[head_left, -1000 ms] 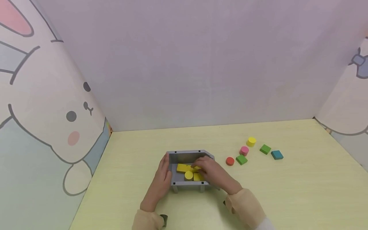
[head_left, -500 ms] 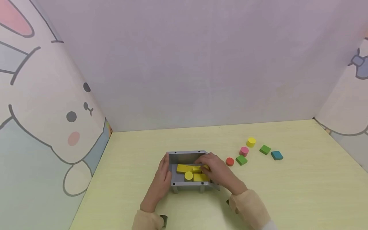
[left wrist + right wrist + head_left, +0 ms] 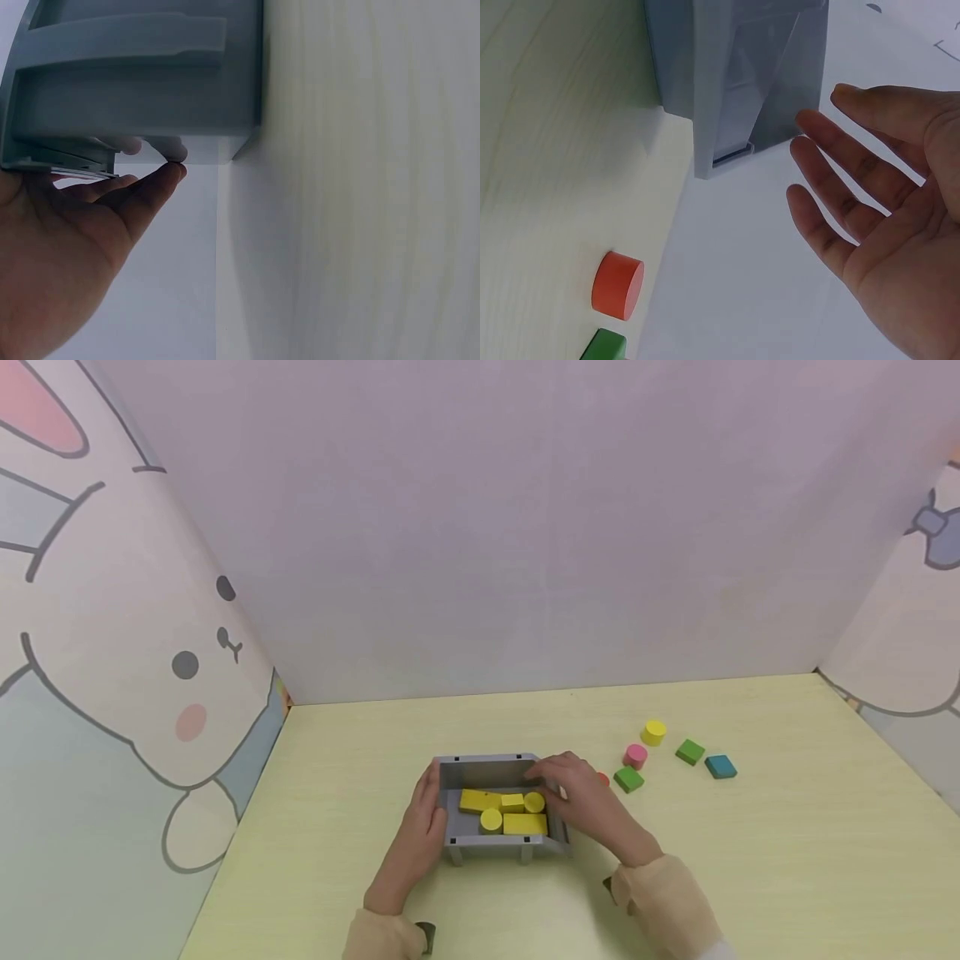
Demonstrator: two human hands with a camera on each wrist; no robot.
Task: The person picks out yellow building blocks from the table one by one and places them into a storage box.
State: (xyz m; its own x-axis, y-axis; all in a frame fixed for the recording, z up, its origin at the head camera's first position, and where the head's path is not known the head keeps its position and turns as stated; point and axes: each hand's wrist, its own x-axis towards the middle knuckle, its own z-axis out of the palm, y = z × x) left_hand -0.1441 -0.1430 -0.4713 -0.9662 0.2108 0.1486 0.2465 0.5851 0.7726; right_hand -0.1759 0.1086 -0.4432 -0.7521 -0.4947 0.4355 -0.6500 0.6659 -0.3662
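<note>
I note my left hand (image 3: 422, 827) flat against the grey tray (image 3: 487, 768), my right hand (image 3: 581, 797) spread open beside it, half-hiding the red disc (image 3: 618, 285).

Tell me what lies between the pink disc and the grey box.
In the head view, the right hand and a red disc, mostly hidden behind it, lie between the pink disc and the grey box.

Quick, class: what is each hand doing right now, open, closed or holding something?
Left hand: open, fingers straight against the left side of the grey plastic box.
Right hand: open, fingers spread beside the box, holding nothing.
</note>
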